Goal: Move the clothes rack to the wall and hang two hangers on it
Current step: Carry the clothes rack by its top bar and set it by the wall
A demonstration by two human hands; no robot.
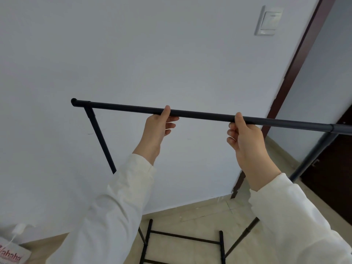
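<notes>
White sleeves (118, 210) lead to left hand (156, 128) and right hand (245, 140), fingers curled around the clothes rack (200, 113) top bar

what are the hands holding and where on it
Both hands, left hand and right hand, grip the clothes rack by its top bar, near the middle.

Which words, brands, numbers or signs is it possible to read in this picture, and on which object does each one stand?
"ahaha": red letters on the white box at the bottom left corner; the first letter is cut off by the edge, and a smaller line beneath is too blurred to read.
Wall switch: no readable marking.
Clothes rack, held by the left hand and right hand: no text.
</notes>
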